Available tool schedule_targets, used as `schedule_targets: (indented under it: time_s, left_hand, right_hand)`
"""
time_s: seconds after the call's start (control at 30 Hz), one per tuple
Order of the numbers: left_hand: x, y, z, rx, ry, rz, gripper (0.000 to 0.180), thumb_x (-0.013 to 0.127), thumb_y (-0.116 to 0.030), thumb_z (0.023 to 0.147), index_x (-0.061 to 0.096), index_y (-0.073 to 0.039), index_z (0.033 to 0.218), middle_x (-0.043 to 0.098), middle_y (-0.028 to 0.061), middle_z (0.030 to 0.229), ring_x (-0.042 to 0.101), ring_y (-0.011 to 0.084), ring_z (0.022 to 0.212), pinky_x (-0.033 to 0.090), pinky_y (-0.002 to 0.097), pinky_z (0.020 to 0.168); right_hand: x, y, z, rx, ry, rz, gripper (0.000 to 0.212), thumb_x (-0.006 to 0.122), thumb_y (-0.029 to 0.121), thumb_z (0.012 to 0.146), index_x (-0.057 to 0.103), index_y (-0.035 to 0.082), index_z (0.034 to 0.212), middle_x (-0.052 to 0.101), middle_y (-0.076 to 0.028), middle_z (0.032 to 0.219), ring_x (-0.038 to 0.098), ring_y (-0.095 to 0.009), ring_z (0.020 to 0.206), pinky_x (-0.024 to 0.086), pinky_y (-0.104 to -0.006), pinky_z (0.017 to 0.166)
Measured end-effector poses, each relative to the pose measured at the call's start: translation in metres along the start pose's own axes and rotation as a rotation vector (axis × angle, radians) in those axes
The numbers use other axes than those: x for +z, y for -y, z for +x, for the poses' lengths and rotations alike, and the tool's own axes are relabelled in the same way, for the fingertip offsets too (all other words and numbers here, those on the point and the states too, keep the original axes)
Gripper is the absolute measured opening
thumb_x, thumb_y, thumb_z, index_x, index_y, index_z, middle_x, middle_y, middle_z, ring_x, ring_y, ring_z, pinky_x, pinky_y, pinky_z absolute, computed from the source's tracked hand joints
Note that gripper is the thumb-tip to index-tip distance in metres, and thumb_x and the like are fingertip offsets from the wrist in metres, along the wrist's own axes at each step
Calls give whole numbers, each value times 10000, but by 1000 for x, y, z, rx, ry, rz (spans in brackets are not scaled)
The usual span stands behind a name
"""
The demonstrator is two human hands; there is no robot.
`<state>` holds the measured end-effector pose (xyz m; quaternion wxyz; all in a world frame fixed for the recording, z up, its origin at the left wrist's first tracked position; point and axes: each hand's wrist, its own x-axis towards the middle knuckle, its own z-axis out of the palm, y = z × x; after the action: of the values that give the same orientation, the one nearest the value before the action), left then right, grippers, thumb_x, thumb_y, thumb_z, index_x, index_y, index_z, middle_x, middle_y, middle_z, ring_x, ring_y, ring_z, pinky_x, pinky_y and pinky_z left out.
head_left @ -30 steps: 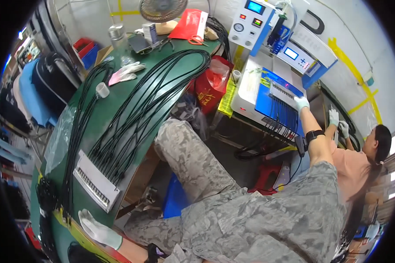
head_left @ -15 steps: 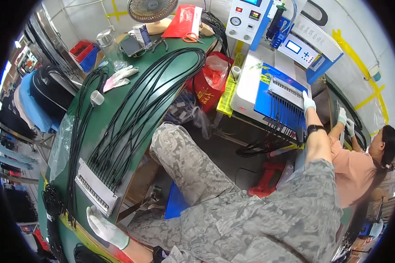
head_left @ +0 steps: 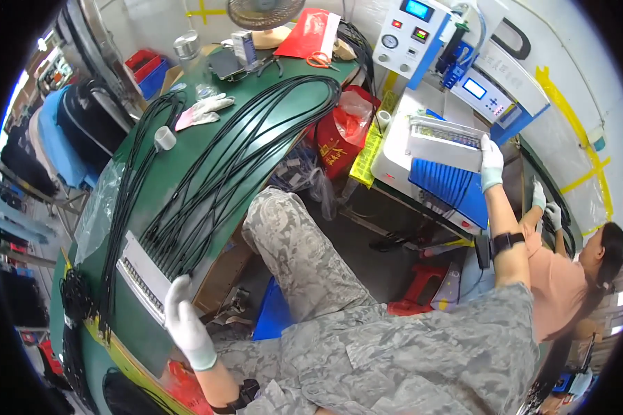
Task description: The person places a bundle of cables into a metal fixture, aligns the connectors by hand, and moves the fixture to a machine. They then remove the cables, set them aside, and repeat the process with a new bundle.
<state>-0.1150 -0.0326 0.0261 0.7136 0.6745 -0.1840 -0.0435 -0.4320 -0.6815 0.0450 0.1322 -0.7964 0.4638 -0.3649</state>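
Observation:
My right hand (head_left: 492,163), in a white glove, grips the right end of a silver bar-shaped metal fixture (head_left: 441,149). That fixture is tilted above the blue plate (head_left: 429,181) of the bench machine, with black cables trailing below it. At the lower left my gloved left hand (head_left: 187,325) has its fingers stretched out, beside the near end of a second metal fixture (head_left: 147,266); whether it touches the fixture I cannot tell. A row of small metal cable ends lines this fixture's edge. Its black cables (head_left: 221,145) run in long loops over the green table (head_left: 135,339).
The machine (head_left: 474,86) has a screen and a blue dispensing head. Between table and machine hangs a red bag (head_left: 342,135). On the table lie a glove (head_left: 204,112), white roll (head_left: 165,138), scissors (head_left: 318,60) and pliers (head_left: 271,66). A co-worker (head_left: 567,283) sits at the right.
My right hand has raised the fixture off the blue plate and tilted it. My left hand has moved up and right, along the near end of the table fixture. The view has shifted slightly.

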Motion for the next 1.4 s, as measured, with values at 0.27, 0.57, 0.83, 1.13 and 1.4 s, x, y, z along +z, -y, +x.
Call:
schedule_targets:
  time_s: [0.27,0.57,0.83,1.13,1.4]
  left_hand:
    - [92,-22,4,-199,355,-404,782,739,-136,824,316,37,1459,450,164,1432,439,248,1314,311,364,1121]
    - [-6,-5,-27,-331,-173,-529,477,690,-48,854,533,45,1295,626,77,1208,585,140,1086,453,279,950]
    - [-48,18,-23,-288,-269,-452,437,650,-31,859,549,36,1279,627,82,1180,607,166,1042,470,308,938]
    - [-48,18,-19,-248,-178,-393,471,652,-5,824,541,50,1278,633,114,1179,618,208,1058,473,349,961]
    - [-55,3,-19,-213,-5,-299,514,698,-16,776,543,73,1259,650,136,1152,626,225,1052,474,363,966]
  right_hand:
    - [64,314,-96,-129,748,921,347,504,263,1004,618,-31,1150,637,-56,1113,553,-123,1039,427,-283,938]
    - [216,536,-192,-1056,1063,510,461,611,432,884,623,33,1114,671,-111,1025,646,-253,933,502,-355,846]
    - [300,636,-310,-1569,990,62,527,561,534,859,652,64,1080,674,-149,1064,611,-316,1052,475,-428,905]
    - [254,677,-251,-1466,1113,14,637,527,665,843,687,52,904,696,-168,964,661,-335,957,498,-427,832]
    - [108,543,-167,-1393,456,488,385,788,441,688,666,100,821,636,-118,724,638,-320,684,501,-409,645]
